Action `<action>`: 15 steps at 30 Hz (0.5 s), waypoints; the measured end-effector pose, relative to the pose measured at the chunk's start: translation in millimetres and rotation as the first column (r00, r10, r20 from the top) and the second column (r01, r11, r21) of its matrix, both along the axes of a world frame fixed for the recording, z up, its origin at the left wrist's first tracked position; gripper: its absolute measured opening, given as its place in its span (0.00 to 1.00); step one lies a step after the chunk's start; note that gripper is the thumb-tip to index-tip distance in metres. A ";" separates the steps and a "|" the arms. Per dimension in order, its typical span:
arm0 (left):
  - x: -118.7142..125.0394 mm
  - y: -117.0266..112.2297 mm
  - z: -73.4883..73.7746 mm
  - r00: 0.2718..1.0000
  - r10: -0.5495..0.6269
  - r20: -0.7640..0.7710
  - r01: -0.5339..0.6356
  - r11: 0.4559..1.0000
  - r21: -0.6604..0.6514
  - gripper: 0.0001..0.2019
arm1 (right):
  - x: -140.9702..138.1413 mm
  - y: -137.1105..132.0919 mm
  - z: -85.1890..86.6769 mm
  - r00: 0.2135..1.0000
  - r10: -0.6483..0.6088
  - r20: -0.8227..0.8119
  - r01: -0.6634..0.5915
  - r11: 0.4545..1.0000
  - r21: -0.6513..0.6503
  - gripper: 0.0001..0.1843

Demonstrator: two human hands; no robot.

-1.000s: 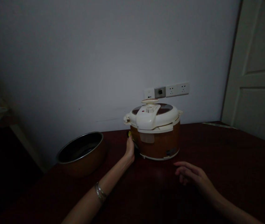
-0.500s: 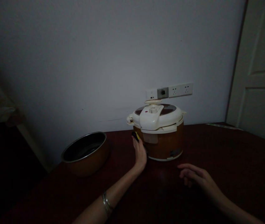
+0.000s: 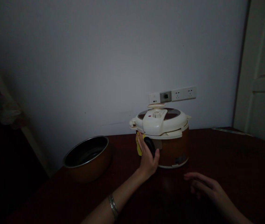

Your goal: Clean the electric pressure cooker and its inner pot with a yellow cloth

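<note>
A pressure cooker [image 3: 173, 147] with a white lid and a brown body stands on the dark red table, its lid on. My left hand [image 3: 148, 160] presses a yellow-and-black sponge [image 3: 139, 145] to the left front of the cooker's body. Yellow shows left of the fingers and black between fingers and thumb; the palm hides the rest. To the right, in front of the cooker, my right hand [image 3: 208, 185] hangs over the table. It holds nothing, and its loosely bent fingers are apart.
On the left of the table sits a brown inner pot [image 3: 89, 169] with a dark inside. Wall sockets [image 3: 173, 95] are behind the cooker. A thin pale strip [image 3: 231, 132] lies near the back right edge. A door [image 3: 260, 74] stands at the far right.
My left hand has moved with the sponge from the cooker's left side round towards its front. My right hand stays near the same place. The view has shifted slightly.
</note>
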State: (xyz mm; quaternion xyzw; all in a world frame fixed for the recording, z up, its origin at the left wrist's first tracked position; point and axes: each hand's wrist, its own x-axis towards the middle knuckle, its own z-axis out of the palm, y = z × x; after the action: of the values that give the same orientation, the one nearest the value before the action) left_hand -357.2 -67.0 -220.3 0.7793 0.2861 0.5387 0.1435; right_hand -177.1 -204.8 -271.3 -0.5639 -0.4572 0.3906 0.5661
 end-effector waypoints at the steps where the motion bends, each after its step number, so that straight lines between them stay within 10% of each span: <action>1: -3.7 2.6 -3.7 1.000 -0.014 -0.013 0.014 1.000 0.017 0.38 | 0.8 0.2 -0.9 1.000 0.003 0.006 -0.003 1.000 -0.005 0.25; 8: -37.3 22.7 -14.7 0.977 -0.017 0.213 0.067 0.971 -0.228 0.27 | -0.6 -1.0 0.7 1.000 -0.013 0.021 0.014 0.998 -0.053 0.25; 11: -53.0 33.6 15.0 0.903 0.181 0.390 -0.011 0.917 -0.399 0.24 | -2.1 -0.7 1.9 1.000 -0.012 0.020 0.013 0.998 -0.057 0.25; 15: -65.0 52.9 65.0 0.925 0.211 0.316 -0.146 0.965 -0.218 0.19 | -2.7 -1.1 3.5 0.999 0.002 0.041 0.001 0.999 -0.052 0.26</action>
State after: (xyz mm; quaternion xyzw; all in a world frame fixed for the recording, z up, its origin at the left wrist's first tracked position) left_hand -422.2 -14.1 -155.3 0.6289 0.3778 0.6448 0.2144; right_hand -179.8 -205.9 -267.9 -0.5863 -0.4586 0.3908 0.5415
